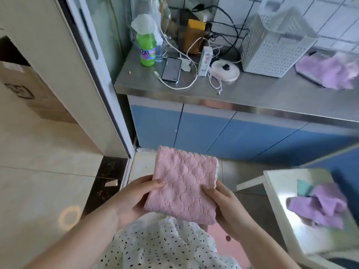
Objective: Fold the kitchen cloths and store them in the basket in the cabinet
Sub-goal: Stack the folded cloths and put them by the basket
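A pink quilted kitchen cloth (183,184), folded into a rough square, is held in front of my lap. My left hand (134,199) grips its left edge with the thumb on top. My right hand (223,204) grips its right lower edge. A white perforated basket (272,45) stands on the steel counter (262,90) at the upper right. Purple cloths (322,205) with a teal one (303,188) lie crumpled on a white stool (281,181) at my right. Another purple cloth (330,70) lies on the counter's far right.
The blue cabinet doors (213,133) below the counter are closed. On the counter are a green bottle (146,48), a phone (172,69), cables, a small carton and a round white lid (225,69). A white door frame (93,74) stands at the left, with a cardboard box beyond it.
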A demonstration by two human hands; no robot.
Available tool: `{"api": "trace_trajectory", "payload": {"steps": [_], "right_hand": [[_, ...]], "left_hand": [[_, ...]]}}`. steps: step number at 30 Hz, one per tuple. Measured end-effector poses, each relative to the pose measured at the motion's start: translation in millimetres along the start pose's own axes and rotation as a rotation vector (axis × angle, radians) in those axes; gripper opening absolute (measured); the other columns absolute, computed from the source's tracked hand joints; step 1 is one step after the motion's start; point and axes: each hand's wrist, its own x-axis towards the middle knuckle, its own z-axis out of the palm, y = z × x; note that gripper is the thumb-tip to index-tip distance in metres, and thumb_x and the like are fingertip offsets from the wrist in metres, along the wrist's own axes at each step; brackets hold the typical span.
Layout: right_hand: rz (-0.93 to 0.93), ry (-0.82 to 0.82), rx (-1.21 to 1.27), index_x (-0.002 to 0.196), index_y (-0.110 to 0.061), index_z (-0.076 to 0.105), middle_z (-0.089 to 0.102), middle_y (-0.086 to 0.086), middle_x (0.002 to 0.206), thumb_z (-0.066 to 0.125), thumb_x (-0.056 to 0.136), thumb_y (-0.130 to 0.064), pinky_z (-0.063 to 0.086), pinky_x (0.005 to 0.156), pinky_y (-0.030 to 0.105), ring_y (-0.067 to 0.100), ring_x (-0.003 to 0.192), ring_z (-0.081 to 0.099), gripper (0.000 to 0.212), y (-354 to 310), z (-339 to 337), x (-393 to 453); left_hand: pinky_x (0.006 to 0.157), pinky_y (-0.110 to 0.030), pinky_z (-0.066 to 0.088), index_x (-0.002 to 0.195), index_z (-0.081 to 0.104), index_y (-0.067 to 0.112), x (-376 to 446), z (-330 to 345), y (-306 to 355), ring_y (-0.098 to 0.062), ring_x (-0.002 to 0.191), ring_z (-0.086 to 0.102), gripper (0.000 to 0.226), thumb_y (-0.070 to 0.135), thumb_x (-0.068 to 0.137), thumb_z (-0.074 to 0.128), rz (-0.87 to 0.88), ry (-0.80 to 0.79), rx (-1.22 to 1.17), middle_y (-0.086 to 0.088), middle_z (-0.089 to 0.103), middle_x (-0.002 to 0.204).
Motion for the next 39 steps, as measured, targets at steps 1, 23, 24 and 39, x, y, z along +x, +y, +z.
{"api": "trace_trajectory", "payload": {"steps": [1,23,24,39], "right_hand": [[-0.012,0.025,0.049,0.119,-0.006,0.056,0.068,0.017,0.111,0.062,0.081,-0.015,0.057,0.067,0.035,0.032,0.096,0.068,0.039,-3.2,-0.6,3.5],[-0.349,0.352,0.113,0.115,-0.012,0.058,0.069,0.009,0.112,0.068,0.074,-0.031,0.057,0.081,0.037,0.03,0.104,0.065,0.046,-255.8,-164.3,103.2],[-0.358,0.361,0.119,0.114,-0.013,0.059,0.069,0.009,0.111,0.068,0.073,-0.031,0.058,0.08,0.035,0.029,0.104,0.066,0.046,-266.2,-167.8,104.0],[-0.503,0.38,0.091,0.09,-0.016,0.073,0.072,0.009,0.102,0.071,0.063,-0.037,0.058,0.069,0.027,0.022,0.09,0.07,0.033,-472.6,-251.4,157.5]], "left_hand": [[0.077,-0.037,0.056,0.107,0.071,0.014,9.5,1.1,9.1,-0.03,0.108,0.064,0.038,0.021,0.07,0.077,-0.024,-0.021,0.023,-0.016,0.066,0.117],[0.069,-0.031,0.057,0.094,0.076,0.016,290.9,218.9,202.3,-0.023,0.089,0.071,0.025,0.018,0.069,0.078,0.006,-0.187,0.391,-0.013,0.072,0.104],[0.063,-0.029,0.057,0.093,0.076,0.016,295.7,229.0,208.3,-0.022,0.087,0.071,0.025,0.019,0.069,0.079,0.021,-0.191,0.394,-0.012,0.072,0.103],[0.062,-0.022,0.057,0.109,0.066,0.031,424.1,370.1,346.6,-0.013,0.087,0.07,0.048,0.031,0.061,0.073,0.312,-0.284,0.447,-0.002,0.073,0.104]]}}
